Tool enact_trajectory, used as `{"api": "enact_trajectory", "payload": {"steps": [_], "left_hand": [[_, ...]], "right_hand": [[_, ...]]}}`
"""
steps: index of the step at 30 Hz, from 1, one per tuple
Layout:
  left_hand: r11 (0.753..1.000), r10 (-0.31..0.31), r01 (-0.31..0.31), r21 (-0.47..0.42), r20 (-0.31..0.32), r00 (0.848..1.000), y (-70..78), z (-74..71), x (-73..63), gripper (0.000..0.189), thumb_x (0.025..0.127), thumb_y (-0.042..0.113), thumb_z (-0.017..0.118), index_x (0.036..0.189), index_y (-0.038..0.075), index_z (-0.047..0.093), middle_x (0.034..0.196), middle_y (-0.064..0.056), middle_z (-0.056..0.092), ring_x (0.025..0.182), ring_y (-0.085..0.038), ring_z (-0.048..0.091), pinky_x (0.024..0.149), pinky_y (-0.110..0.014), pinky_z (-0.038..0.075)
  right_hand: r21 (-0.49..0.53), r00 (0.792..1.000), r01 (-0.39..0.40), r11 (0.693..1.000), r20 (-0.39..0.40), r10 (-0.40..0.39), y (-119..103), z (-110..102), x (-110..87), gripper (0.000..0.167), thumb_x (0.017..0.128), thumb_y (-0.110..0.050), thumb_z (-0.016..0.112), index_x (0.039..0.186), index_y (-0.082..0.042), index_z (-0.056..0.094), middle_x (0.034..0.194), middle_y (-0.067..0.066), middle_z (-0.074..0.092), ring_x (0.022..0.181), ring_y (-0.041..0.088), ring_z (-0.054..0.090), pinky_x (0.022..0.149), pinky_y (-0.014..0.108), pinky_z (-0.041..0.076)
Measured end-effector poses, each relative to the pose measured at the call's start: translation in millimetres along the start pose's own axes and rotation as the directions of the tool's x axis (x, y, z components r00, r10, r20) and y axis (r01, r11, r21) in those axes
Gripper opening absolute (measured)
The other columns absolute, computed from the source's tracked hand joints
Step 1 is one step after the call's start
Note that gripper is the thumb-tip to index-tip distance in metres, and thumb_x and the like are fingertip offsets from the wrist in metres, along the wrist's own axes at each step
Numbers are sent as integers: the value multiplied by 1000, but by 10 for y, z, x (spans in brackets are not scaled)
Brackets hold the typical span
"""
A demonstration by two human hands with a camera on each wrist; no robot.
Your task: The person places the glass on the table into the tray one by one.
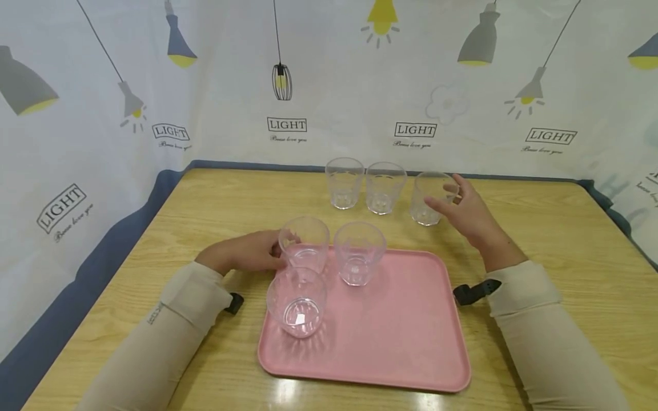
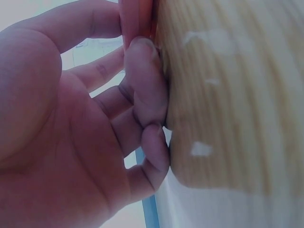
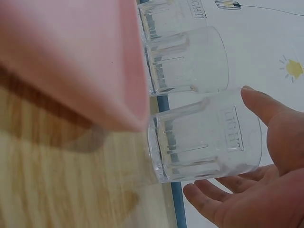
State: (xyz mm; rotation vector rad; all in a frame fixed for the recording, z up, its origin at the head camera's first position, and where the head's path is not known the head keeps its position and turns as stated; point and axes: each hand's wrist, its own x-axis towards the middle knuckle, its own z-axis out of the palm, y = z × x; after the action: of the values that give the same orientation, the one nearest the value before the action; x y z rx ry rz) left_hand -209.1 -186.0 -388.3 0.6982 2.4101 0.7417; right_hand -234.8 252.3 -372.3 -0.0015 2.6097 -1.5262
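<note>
My left hand (image 1: 254,249) is at the back left corner of the pink tray (image 1: 396,342), its thumb and curled fingers at the tray's edge in the left wrist view. Beside it on the tray stands a clear plastic cup (image 1: 311,231), through which some fingers show. Another cup (image 1: 360,251) is to its right, and one more cup (image 1: 298,302) stands in front. Behind the tray, my right hand (image 1: 470,211) spreads loosely around the side of a clear cup (image 3: 204,137) that is upright on the table. Its thumb is near the rim; firm contact cannot be told.
Two more clear cups, a middle one (image 1: 384,188) and a left one (image 1: 344,182), stand upright along the back of the wooden table (image 1: 205,200). A white curtain (image 1: 339,91) printed with lamps hangs behind the table. Dark wrist straps show at both sleeves.
</note>
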Motion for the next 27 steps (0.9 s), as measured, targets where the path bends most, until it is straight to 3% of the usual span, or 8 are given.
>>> {"api": "enact_trajectory", "payload": {"steps": [6,27], "left_hand": [[1000,9,-9,6,3,1000,29,-3,-32,46,96,24,63,139,16,50,117,-6,61,103,-19,52,94,-38,44],[1000,30,-30,2,9,1000,40,-3,-25,44,96,21,63,138,15,51,109,-5,59,95,-19,52,85,-34,44]], "right_hand": [[15,1000,24,1000,2,-24,38,-11,18,105,90,-49,70,161,-14,2,163,14,24,146,37,28,110,56,36],[35,1000,24,999,16,-24,-57,-72,-133,102,88,-40,75,157,-6,9,164,11,26,140,33,40,109,48,37]]}}
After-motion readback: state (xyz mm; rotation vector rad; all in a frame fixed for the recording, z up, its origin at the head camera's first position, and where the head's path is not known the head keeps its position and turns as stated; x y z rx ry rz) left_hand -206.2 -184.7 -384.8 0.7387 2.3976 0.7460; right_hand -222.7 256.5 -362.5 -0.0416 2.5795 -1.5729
